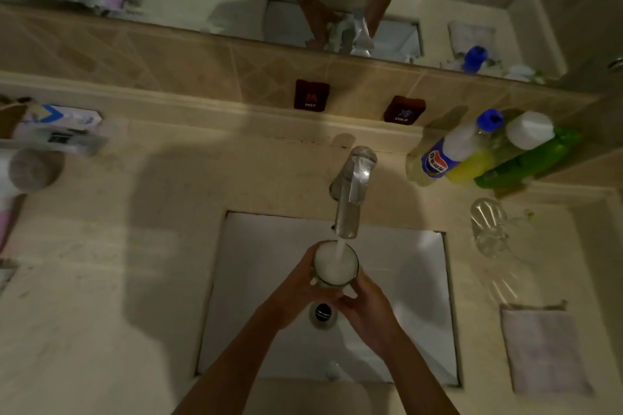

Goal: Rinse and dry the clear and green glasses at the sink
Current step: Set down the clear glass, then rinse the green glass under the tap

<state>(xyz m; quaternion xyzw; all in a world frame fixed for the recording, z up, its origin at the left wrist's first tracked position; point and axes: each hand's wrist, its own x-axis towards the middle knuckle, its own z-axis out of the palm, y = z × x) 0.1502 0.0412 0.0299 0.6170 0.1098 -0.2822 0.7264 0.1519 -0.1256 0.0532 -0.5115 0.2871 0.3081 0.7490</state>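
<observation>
Over the white sink (266, 280), both hands hold a glass with a greenish rim, the green glass (335, 264), upright under the chrome tap (350, 199). Water streams from the spout into it and froths white to the brim. My left hand (300, 290) wraps its left side. From the right and below, my right hand (367, 313) grips it. The clear glass (488, 226) stands on the counter to the right of the sink, apart from both hands.
A pale cloth (542, 347) lies on the counter at the right front. Two bottles (472, 148), one yellow with a blue cap and one green, lie behind the clear glass. Hot and cold tags (310, 94) sit on the ledge. The drain (322, 313) is below the hands. Toiletries (50, 131) crowd the left counter.
</observation>
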